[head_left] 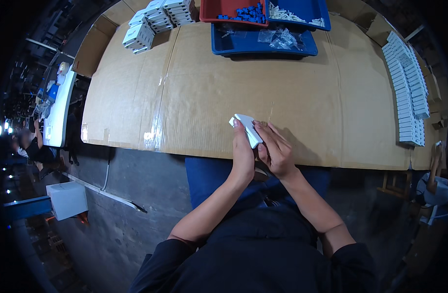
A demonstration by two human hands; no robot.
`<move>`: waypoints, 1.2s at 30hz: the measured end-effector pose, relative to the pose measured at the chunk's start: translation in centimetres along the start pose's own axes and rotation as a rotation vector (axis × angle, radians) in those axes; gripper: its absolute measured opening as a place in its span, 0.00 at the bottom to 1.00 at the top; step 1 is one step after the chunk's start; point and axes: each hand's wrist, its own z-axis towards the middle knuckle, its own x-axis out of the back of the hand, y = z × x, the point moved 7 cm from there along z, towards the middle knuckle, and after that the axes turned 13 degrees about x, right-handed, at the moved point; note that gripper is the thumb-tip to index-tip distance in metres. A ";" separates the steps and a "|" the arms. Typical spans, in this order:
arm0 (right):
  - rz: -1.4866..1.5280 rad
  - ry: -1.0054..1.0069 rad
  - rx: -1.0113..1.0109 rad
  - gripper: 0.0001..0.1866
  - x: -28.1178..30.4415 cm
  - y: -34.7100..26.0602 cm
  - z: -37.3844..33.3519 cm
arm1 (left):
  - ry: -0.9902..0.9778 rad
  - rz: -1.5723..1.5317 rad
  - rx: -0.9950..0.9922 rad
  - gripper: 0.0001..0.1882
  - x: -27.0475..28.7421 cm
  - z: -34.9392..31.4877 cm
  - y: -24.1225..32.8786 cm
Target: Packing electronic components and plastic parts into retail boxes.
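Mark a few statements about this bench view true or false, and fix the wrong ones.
1. The left hand and right hand are both on the white part. True.
2. The red tray holds small blue pieces. True.
3. The long rows of white boxes stand along the left of the table. False: they stand along its right side.
4. Clear plastic bags lie in the nearer blue tray. True.
5. The white part lies on the table, out of the hands. False: it is held between them, near the table's front edge.
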 end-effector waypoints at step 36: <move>1.015 0.182 -0.863 0.31 -0.9 2.1 0.1 | -0.160 0.412 -0.570 0.51 -1.8 -2.1 5.3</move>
